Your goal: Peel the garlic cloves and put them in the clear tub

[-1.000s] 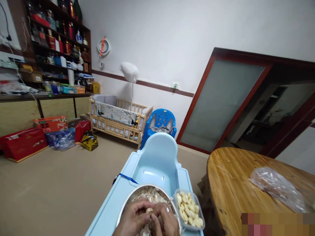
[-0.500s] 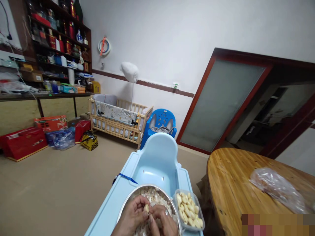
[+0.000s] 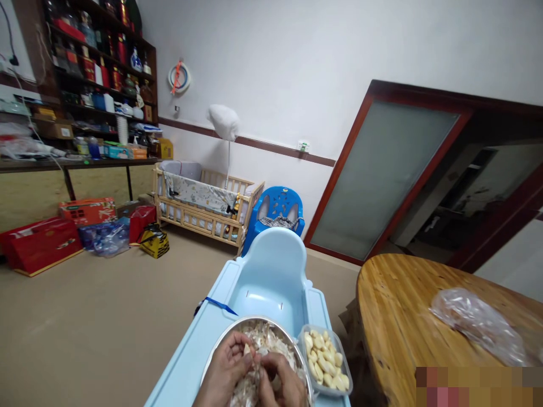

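Note:
Over a round metal bowl (image 3: 218, 346) filled with papery garlic skins (image 3: 271, 338), my two hands meet. My left hand (image 3: 227, 370) pinches a garlic clove (image 3: 246, 350) between thumb and fingers. Close beside it, my right hand (image 3: 282, 380) has its thumb and fingertips pressed together at the clove's lower end, apparently on a bit of its skin. To the right of the bowl, a clear plastic container (image 3: 348, 376) holds several peeled garlic cloves (image 3: 326, 359). Bowl and container both rest on the tray of a light blue high chair (image 3: 186, 353).
A wooden table (image 3: 390, 316) with a clear plastic bag (image 3: 479, 322) stands at the right. Behind the high chair are a blue plastic chair (image 3: 280, 199) and a wooden crib (image 3: 203, 220). Red bags (image 3: 42, 246) lie on the floor at left, below bottle-filled shelves (image 3: 102, 73).
The clove in my left hand has shifted slightly left and up, and its angle has changed. My right fingertips have moved a little at its lower end.

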The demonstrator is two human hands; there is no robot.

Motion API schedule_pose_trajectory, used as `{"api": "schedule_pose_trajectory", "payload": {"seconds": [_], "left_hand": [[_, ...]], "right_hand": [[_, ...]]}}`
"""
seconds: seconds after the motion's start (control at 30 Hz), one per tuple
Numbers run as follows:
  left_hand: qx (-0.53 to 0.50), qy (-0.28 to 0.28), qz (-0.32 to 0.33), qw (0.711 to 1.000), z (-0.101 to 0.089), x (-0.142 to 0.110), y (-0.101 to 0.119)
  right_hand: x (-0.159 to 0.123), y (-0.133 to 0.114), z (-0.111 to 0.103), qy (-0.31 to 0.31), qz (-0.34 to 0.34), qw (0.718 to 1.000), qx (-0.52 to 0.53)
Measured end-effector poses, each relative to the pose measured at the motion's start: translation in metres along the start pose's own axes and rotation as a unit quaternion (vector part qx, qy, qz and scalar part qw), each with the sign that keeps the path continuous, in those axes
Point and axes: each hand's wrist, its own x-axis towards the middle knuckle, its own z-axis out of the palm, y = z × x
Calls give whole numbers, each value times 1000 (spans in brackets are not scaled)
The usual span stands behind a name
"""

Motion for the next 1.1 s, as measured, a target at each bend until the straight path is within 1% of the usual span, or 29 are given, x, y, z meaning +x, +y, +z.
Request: {"api": "schedule_pose_trajectory", "payload": {"seconds": [0.07, 0.17, 0.23, 0.33, 0.43, 0.5, 0.63, 0.73, 0.9, 1.0, 1.1], "left_hand": [[-16, 1, 1, 1000, -1, 0, -1], [-33, -2, -16, 999, -3, 1, -3], [-25, 10, -16, 1000, -5, 2, -3], [30, 25, -5, 999, -3, 1, 4], [108, 25, -10, 994, 4, -1, 19], [141, 8, 0, 990, 9, -4, 28], [160, -12, -11, 987, 16, -8, 38], [183, -10, -5, 983, 15, -8, 39], [214, -5, 4, 977, 9, -5, 36], [228, -25, -1, 973, 4, -4, 34], [245, -62, 5, 968, 0, -4, 32]], "right_hand": [[0, 0, 1, -11, -18, 1000, 8], [-1, 0, 1, -21, -36, 999, 16], [-2, 0, 1, -30, -38, 999, 14], [-3, 0, -2, -41, -41, 998, 6], [-1, -1, -5, -33, -27, 999, -11], [2, -3, -8, -26, -10, 999, -18], [6, -7, -15, -22, 6, 1000, -9], [8, -8, -20, -19, 13, 1000, -2], [14, -7, -27, -4, 28, 1000, 1], [17, -7, -30, 1, 39, 999, 2], [19, -6, -33, 6, 49, 999, -9]]}}
